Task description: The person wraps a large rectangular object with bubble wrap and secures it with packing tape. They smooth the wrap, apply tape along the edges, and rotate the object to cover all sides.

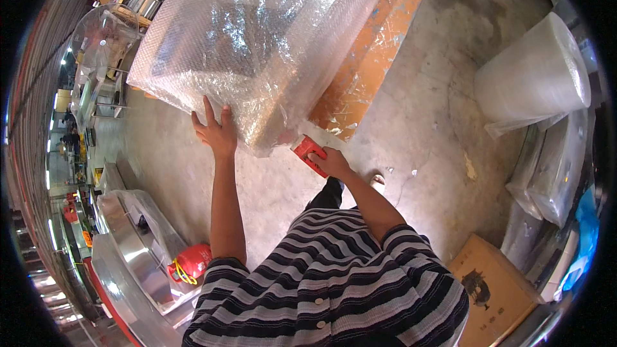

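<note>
The right hand (329, 162) is clamped on a red tape dispenser (307, 151), pressed at the lower corner of the bubble-wrapped bundle (257, 38). The left hand (217, 132), fingers spread apart, lies flat against the bundle's near edge. Beyond, the bundle rests on an orange pallet (373, 51) on the concrete floor (424, 128).

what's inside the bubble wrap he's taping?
Through the bubble wrap only a large flat dark panel shape shows; glare hides what it is. Left hand presses its edge, right hand holds a red tape dispenser at the corner.
</note>
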`<state>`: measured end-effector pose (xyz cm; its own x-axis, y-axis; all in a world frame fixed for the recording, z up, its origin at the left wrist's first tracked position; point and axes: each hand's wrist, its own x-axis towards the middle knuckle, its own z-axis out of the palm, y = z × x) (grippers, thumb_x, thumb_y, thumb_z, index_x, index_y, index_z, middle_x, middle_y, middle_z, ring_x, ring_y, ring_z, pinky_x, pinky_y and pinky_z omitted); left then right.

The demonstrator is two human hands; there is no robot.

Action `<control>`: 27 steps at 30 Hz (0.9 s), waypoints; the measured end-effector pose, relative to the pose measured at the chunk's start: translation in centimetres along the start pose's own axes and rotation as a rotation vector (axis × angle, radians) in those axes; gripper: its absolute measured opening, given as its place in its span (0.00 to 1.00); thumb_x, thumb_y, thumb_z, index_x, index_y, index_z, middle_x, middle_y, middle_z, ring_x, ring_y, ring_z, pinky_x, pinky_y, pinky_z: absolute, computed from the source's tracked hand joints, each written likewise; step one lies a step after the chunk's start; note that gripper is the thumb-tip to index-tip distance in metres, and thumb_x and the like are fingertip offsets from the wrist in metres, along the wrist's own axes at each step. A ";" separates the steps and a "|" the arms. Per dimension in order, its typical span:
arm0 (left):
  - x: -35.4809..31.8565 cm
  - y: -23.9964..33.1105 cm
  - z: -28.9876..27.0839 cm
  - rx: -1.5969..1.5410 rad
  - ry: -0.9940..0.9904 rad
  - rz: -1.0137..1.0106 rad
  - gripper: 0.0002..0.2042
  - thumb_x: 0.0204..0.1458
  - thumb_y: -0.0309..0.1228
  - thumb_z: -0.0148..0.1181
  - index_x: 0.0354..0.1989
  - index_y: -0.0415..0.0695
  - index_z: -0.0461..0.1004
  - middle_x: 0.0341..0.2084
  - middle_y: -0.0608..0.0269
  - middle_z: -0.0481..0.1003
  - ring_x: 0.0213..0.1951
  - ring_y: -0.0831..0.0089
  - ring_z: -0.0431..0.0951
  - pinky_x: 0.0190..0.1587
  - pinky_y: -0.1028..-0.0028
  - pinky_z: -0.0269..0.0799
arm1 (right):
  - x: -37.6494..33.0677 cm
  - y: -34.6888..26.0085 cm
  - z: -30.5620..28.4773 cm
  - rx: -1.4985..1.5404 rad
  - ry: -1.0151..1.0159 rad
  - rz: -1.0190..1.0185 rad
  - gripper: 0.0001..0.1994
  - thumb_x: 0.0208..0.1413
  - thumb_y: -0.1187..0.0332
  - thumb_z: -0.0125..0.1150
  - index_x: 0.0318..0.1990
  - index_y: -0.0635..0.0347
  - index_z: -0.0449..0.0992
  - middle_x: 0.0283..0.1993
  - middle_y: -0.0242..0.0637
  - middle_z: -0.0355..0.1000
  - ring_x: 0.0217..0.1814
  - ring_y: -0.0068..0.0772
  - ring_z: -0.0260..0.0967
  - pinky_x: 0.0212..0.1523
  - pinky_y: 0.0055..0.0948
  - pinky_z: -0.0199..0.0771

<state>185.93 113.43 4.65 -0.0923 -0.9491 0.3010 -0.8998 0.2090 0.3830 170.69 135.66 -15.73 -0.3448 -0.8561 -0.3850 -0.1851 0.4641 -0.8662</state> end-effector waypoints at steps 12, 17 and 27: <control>0.4 0.1 0.6 -0.107 -0.009 0.003 0.33 0.60 0.56 0.57 0.74 0.68 0.59 0.75 0.41 0.41 0.73 0.36 0.43 0.69 0.35 0.40 | 0.1 -1.6 3.5 0.104 0.137 0.241 0.33 0.52 0.34 0.63 0.32 0.64 0.84 0.28 0.48 0.81 0.35 0.45 0.82 0.40 0.42 0.79; 0.5 -0.7 1.1 -0.121 0.004 0.011 0.33 0.60 0.56 0.57 0.74 0.68 0.60 0.74 0.41 0.41 0.73 0.37 0.44 0.69 0.35 0.41 | -0.3 -3.2 1.4 0.081 -0.016 0.315 0.37 0.51 0.32 0.62 0.31 0.67 0.84 0.29 0.51 0.80 0.35 0.48 0.82 0.40 0.42 0.79; 0.8 -0.8 0.9 -0.115 0.001 0.018 0.34 0.59 0.58 0.56 0.74 0.67 0.60 0.74 0.40 0.42 0.72 0.36 0.46 0.69 0.37 0.43 | 1.3 -5.5 -2.7 -0.258 -0.169 0.233 0.38 0.47 0.30 0.64 0.32 0.67 0.84 0.33 0.54 0.81 0.38 0.51 0.81 0.39 0.44 0.79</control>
<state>186.20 112.34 3.82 -0.1082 -0.9448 0.3094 -0.8430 0.2521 0.4752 168.75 132.58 -10.60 -0.2520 -0.7364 -0.6279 -0.3525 0.6741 -0.6491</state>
